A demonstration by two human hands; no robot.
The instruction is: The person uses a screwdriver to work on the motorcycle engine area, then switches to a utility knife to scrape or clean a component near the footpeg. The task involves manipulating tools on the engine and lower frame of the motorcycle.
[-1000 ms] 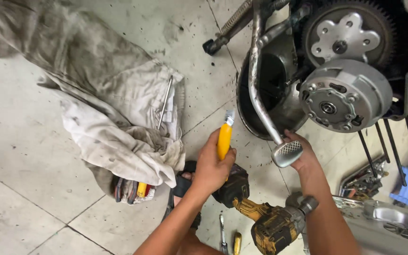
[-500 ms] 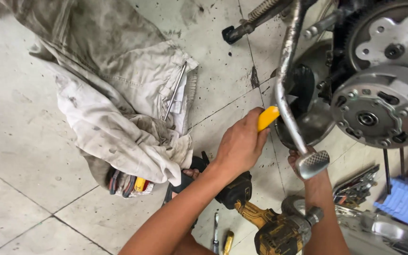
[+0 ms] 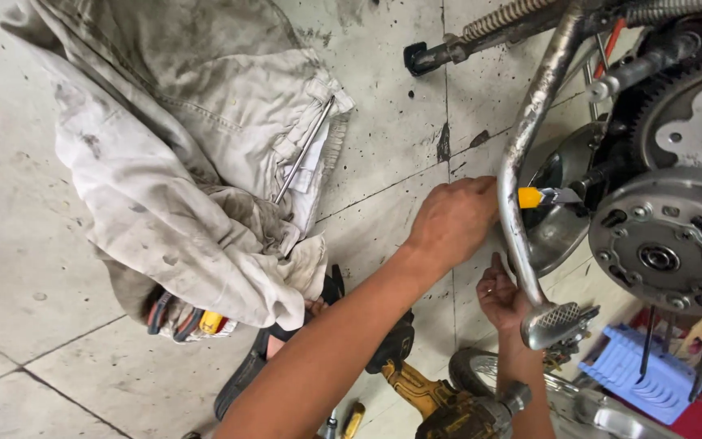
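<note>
My left hand (image 3: 452, 218) is closed around a yellow-handled screwdriver (image 3: 531, 197), whose blade points right into the open side of a motorcycle engine (image 3: 664, 244). A curved chrome kick lever (image 3: 522, 146) runs down in front of the screwdriver and ends in a ridged pedal (image 3: 558, 321). Lower down, my right hand (image 3: 501, 297) is at that lever just above the pedal, thumb up on its near side and fingers curled behind it. The engine's round clutch plate and a toothed gear (image 3: 696, 122) are exposed.
A dirty white garment (image 3: 180, 162) lies crumpled on the tiled floor at left, with a thin metal rod (image 3: 304, 150) on it and cables under its edge. A yellow-and-black power drill (image 3: 440, 402) lies below my arms. A blue plastic tray (image 3: 639, 374) sits at lower right.
My left hand has carried the screwdriver right and up, from the floor side to behind the kick lever and against the engine. My right hand stays by the pedal. The view shifted left.
</note>
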